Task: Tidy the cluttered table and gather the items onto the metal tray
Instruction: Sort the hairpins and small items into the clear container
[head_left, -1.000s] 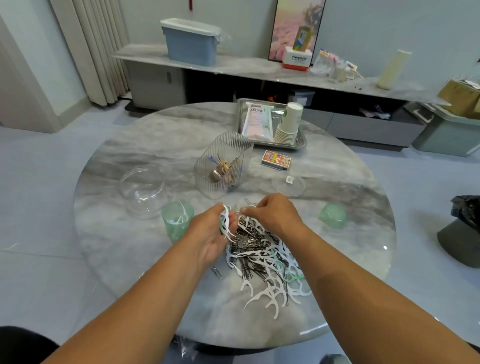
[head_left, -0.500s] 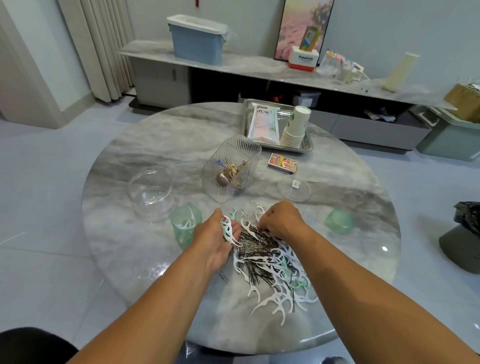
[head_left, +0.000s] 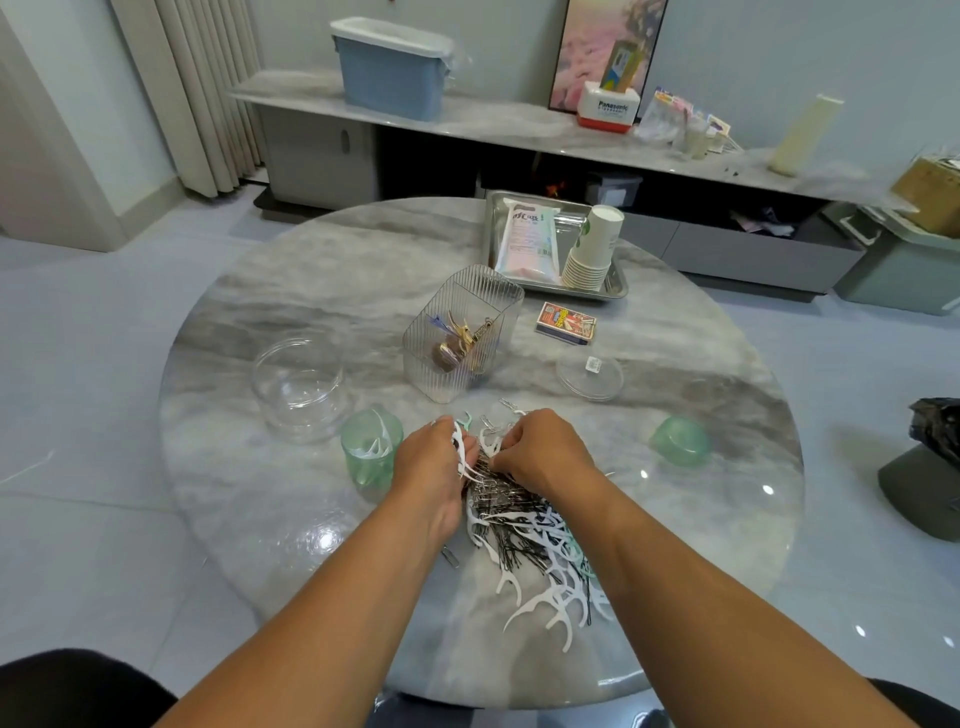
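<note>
Just left of the left hand (head_left: 434, 470), which gripped several white floss picks (head_left: 460, 452), stood a green cup (head_left: 371, 454), while the right hand (head_left: 540, 449) pinched into the mixed pile (head_left: 524, 530), the metal tray (head_left: 615, 286) well beyond both.

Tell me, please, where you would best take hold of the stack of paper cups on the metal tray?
Probably round the upper cup's wall of the stack of paper cups, coming from above: it stands base-up, rims down, in the metal tray beside a packet.
</note>
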